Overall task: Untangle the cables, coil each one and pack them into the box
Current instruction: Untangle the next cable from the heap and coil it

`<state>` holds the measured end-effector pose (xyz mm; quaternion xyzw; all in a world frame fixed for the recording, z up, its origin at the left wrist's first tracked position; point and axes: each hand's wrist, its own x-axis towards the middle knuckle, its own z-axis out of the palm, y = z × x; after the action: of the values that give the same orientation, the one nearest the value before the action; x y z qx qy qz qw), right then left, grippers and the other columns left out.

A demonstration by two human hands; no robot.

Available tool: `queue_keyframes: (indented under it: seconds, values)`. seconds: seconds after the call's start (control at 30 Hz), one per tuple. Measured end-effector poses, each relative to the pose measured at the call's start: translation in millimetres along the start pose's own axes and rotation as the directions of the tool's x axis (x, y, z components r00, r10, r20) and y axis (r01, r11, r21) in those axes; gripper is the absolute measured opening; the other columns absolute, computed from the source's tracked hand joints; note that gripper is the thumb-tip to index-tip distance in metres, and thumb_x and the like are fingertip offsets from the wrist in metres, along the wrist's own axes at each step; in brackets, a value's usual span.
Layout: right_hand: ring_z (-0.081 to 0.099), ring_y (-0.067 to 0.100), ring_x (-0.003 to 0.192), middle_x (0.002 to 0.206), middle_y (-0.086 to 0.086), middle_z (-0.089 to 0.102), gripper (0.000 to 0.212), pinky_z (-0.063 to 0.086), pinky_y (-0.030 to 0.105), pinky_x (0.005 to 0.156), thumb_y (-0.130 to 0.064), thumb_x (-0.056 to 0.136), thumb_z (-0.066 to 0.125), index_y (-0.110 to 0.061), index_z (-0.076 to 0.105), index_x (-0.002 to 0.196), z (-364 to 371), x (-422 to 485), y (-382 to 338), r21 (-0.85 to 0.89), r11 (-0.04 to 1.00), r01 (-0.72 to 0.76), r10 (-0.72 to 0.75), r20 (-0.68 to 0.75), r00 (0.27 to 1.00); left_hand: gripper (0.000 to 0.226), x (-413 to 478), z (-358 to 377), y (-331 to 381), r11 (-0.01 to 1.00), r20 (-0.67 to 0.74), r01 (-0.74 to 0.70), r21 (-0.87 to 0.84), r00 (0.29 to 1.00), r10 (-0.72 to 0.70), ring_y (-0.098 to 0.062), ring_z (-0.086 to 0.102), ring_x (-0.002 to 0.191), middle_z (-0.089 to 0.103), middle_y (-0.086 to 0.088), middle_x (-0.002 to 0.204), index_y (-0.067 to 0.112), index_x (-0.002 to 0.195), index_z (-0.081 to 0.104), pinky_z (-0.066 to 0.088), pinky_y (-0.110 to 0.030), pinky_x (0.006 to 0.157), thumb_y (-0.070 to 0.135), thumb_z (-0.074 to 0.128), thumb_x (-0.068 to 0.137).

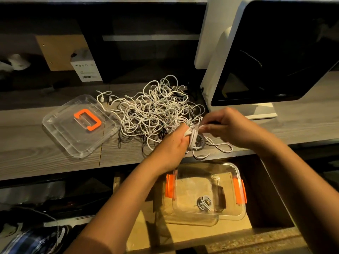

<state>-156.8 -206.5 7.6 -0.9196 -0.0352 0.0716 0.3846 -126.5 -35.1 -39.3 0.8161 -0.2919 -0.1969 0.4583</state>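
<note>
Left grip (174,143) clenches a half-wound white coil (193,138) at centre frame; right grip (227,125) pinches its loose strand. Behind them a tangled pile of white cables (156,109) sprawls on the worktop (27,143) — a clear lid (60,132) just left. Lower right, the clear box (227,215) holds one coiled cable (204,203) — a white monitor (275,52) fills the upper right.

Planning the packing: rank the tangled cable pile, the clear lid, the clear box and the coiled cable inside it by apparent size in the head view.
1. tangled cable pile
2. clear lid and clear box: alike; the box sits lower, so unranked
3. coiled cable
</note>
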Motion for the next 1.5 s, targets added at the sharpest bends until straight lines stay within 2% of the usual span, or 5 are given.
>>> queue_keyframes:
  seconds: [0.37, 0.7, 1.0, 1.27, 1.5]
  values:
    - [0.042, 0.01, 0.05, 0.061, 0.003, 0.052, 0.03, 0.037, 0.021, 0.047, -0.031, 0.082, 0.054, -0.004, 0.065, 0.088, 27, -7, 17, 0.593, 0.798, -0.106, 0.146, -0.021, 0.989, 0.029, 2, 12, 12, 0.763, -0.058, 0.027, -0.645, 0.995, -0.085, -0.003, 0.055, 0.083, 0.06, 0.0, 0.093, 0.021, 0.096, 0.056, 0.045, -0.016, 0.076, 0.001, 0.035, 0.097]
    - [0.056, 0.021, 0.046, 0.062, 0.005, 0.063, 0.006, 0.047, 0.031, 0.043, -0.011, 0.096, 0.048, -0.013, 0.045, 0.091, 88, -26, 7, 0.693, 0.715, -0.092, 0.236, -0.115, 0.965, 0.027, 10, 30, -11, 0.762, -0.402, 0.059, -0.644, 0.822, -0.403, -0.014, 0.063, 0.068, 0.066, -0.003, 0.083, 0.025, 0.097, 0.052, 0.047, -0.027, 0.05, 0.009, 0.03, 0.099]
    - [0.069, 0.03, 0.092, 0.106, 0.019, 0.069, 0.05, 0.058, 0.029, 0.068, 0.004, 0.071, 0.032, -0.002, 0.07, 0.104, 66, -25, 21, 0.959, 0.275, -0.065, 0.057, 0.051, 0.997, 0.034, 15, 29, -24, 0.848, -0.333, 0.169, -0.503, 0.867, -0.371, -0.027, 0.053, 0.115, 0.056, -0.013, 0.124, 0.006, 0.131, 0.042, 0.042, -0.036, 0.099, 0.01, 0.031, 0.098]
    - [0.061, 0.002, 0.061, 0.096, -0.008, 0.066, 0.03, 0.048, 0.015, 0.055, -0.003, 0.095, 0.045, -0.02, 0.055, 0.117, 39, -18, 14, 0.209, 0.976, -0.06, 0.034, 0.126, 0.991, 0.021, 10, 21, -33, 0.956, -0.255, 0.288, -0.059, 0.921, -0.294, -0.021, 0.05, 0.087, 0.048, 0.0, 0.092, 0.008, 0.115, 0.044, 0.023, -0.028, 0.06, 0.014, 0.031, 0.1]
    - [0.053, 0.004, 0.051, 0.072, 0.001, 0.069, 0.002, 0.039, 0.015, 0.046, -0.005, 0.085, 0.065, -0.005, 0.067, 0.084, 20, 1, 27, 0.225, 0.974, -0.024, 0.042, -0.073, 0.996, 0.023, 6, 10, -26, 0.99, 0.113, 0.113, -0.09, 0.988, -0.102, -0.01, 0.047, 0.07, 0.051, 0.004, 0.076, 0.024, 0.086, 0.046, 0.036, -0.028, 0.064, 0.008, 0.035, 0.098]
